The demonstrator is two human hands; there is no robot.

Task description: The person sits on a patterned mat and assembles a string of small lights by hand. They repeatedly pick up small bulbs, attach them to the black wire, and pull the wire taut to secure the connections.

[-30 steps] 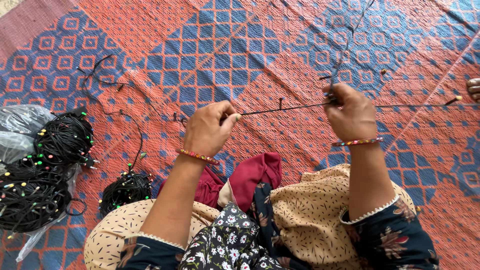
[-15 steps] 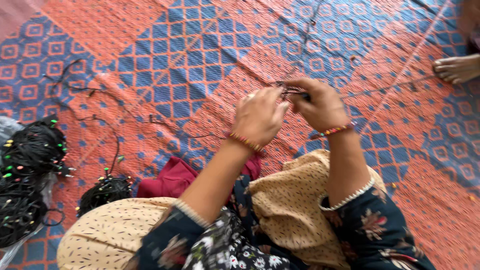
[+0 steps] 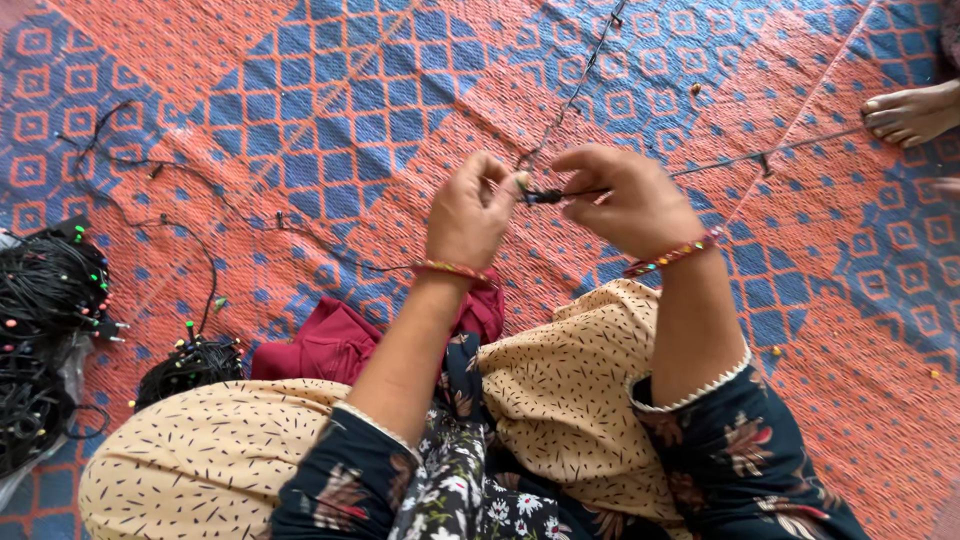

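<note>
I see both hands near the centre of the frame: my left hand (image 3: 470, 215) and right hand (image 3: 630, 200) each pinch one black wire (image 3: 548, 195) between closed fingers. At lower left, two bundles (image 3: 45, 330) (image 3: 190, 365) of black wire lie on the mat (image 3: 350, 110); another person's foot (image 3: 910, 112) shows at upper right.

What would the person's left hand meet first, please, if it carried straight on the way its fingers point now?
Most likely the right hand: the left hand points rightward along the thin black wire pinched between them, though depth is unclear.
</note>
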